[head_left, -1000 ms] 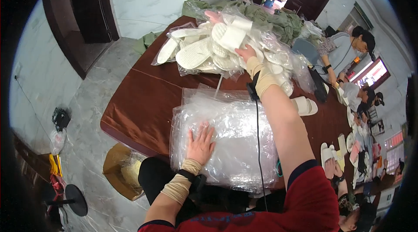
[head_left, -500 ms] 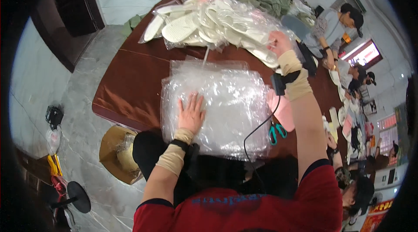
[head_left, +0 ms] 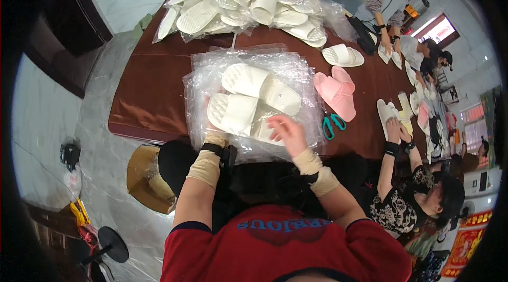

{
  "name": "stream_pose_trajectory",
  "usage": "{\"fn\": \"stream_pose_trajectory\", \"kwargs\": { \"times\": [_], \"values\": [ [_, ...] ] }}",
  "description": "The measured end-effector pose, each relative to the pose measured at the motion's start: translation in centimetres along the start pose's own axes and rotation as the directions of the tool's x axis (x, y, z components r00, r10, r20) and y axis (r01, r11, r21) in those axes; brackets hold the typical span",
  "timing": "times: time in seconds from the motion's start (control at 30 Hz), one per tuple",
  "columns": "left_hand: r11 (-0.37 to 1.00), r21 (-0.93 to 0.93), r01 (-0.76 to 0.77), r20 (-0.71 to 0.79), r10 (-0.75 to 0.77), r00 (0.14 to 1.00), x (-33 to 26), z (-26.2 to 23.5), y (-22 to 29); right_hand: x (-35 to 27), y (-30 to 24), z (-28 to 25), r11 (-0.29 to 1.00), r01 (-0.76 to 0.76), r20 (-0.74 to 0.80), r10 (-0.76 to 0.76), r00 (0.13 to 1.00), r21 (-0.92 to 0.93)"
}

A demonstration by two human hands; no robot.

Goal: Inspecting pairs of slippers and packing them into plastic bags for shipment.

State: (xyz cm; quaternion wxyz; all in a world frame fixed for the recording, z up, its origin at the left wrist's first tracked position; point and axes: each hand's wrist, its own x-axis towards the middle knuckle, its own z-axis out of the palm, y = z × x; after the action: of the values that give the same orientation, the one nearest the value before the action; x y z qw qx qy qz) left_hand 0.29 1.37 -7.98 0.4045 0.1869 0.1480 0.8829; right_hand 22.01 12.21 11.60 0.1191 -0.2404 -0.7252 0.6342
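A pair of white slippers lies over the stack of clear plastic bags in front of me, toes toward the left. My left hand is at the toe end of the nearer slipper, which hides most of its fingers. Whether it grips the slipper or lies beneath it, I cannot tell. My right hand is by the nearer slipper's heel, fingers apart and slightly bent, holding nothing visible. Glossy film shows around that heel; I cannot make out whether it covers it.
Bagged white slippers form a heap at the back. To the right lie pink slippers, white slippers and teal-handled scissors. An open cardboard box stands on the floor at left. Co-workers sit along the table's right side.
My right hand has come back from the heap to the bag stack, where the white pair now lies. My left hand, earlier flat on the bags, is now mostly behind the slippers.
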Motion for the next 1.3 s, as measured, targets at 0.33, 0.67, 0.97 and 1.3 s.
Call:
{"fn": "stream_pose_trajectory", "kwargs": {
  "times": [0.33, 0.67, 0.97, 1.3],
  "values": [
    [0.975, -0.217, 0.056, -0.086, -0.076, 0.993, 0.2, 2.1, -0.1, -0.2, 6.9, -13.6, 0.963, -0.267, -0.463, 0.246, 0.852, 0.021],
    [0.934, -0.356, 0.022, -0.204, -0.1, 0.974, 0.6, 5.4, 1.0, 1.0, 2.9, -12.0, 0.839, -0.06, -0.157, 0.171, 0.973, 0.541],
    [0.943, -0.333, 0.014, -0.25, -0.103, 0.963, 0.9, 6.2, 1.2, 3.7, 7.8, -11.7, 0.9, -0.431, 0.02, 0.431, 0.902, 0.064],
    [0.955, -0.295, 0.024, -0.296, -0.115, 0.948, 0.9, 7.4, 1.6, 4.0, 7.9, -8.7, 0.657, -0.098, -0.008, 0.138, 0.99, -0.748]
  ]
}}
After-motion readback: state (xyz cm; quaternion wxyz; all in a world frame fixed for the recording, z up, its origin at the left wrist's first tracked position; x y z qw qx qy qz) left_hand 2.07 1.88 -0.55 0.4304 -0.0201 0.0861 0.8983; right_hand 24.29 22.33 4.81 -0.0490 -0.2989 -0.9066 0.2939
